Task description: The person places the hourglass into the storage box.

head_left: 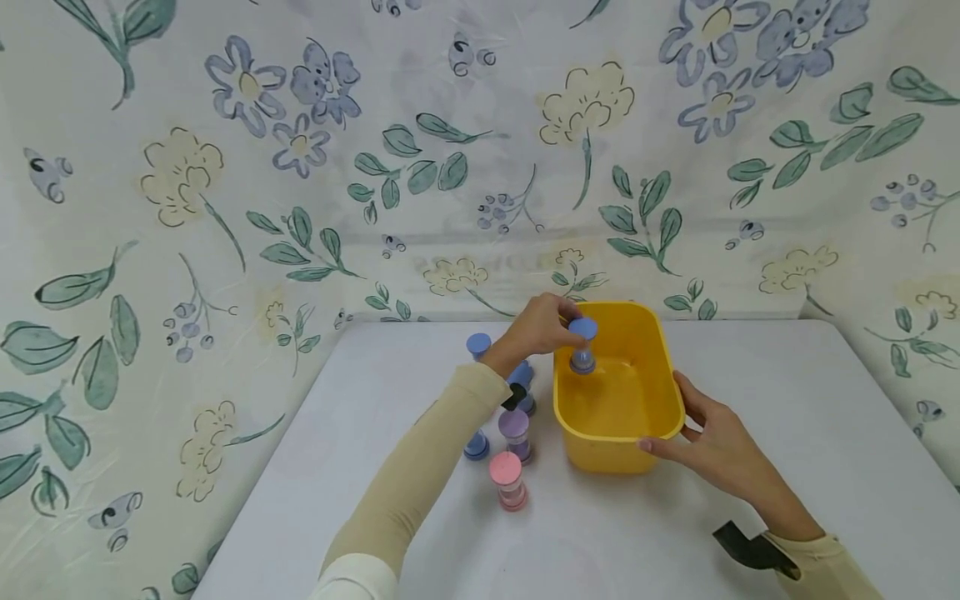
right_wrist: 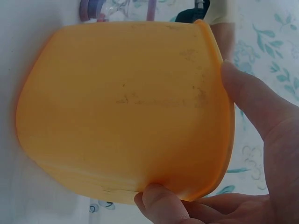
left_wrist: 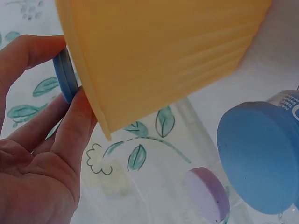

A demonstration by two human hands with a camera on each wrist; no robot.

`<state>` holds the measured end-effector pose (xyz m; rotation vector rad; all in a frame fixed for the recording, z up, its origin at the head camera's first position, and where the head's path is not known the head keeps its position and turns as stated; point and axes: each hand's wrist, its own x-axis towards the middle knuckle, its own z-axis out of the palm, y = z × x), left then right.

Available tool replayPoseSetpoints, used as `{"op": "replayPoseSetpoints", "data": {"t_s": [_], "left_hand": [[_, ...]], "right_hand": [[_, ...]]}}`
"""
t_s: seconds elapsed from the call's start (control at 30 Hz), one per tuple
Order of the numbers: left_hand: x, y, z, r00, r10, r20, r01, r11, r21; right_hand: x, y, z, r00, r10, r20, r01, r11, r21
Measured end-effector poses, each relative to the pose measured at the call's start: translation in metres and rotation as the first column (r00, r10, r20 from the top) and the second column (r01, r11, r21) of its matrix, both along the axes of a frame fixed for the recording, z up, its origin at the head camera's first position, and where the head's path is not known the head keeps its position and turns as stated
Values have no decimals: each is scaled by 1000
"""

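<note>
A blue-capped sand timer (head_left: 582, 331) hangs upright within the mouth of a yellow plastic bin (head_left: 607, 455), near its left side. My left hand (head_left: 534, 327) pinches the timer by its top cap, thumb and fingers on the cap's edge (left_wrist: 65, 77) in the left wrist view. The timer's lower part is hidden there behind the bin wall. On the bin's right side, my right hand (head_left: 716, 443) grips the rim, thumb at the front corner and fingers along the outer wall (right_wrist: 126, 116).
Left of the bin, a pink timer (head_left: 507, 469), a purple timer (head_left: 514, 423) and several blue ones, including a far blue timer (head_left: 478, 343), stand on the white table (head_left: 360, 392). My left forearm partly covers the blue ones. A flowered cloth (head_left: 480, 167) hangs behind.
</note>
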<state>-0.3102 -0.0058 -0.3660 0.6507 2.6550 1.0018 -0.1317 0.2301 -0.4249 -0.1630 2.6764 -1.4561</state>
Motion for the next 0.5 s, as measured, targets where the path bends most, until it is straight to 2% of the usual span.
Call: {"op": "replayPoseSetpoints", "data": {"t_s": [0.23, 0.5], "left_hand": [[2, 9, -1, 999, -22, -26, 20, 996, -82], [2, 14, -2, 995, -78, -62, 70, 990, -122]], "right_hand": [[-1, 1, -1, 1000, 1, 1, -1, 1000, 2], [0, 2, -1, 1000, 8, -16, -8, 1000, -2]]}}
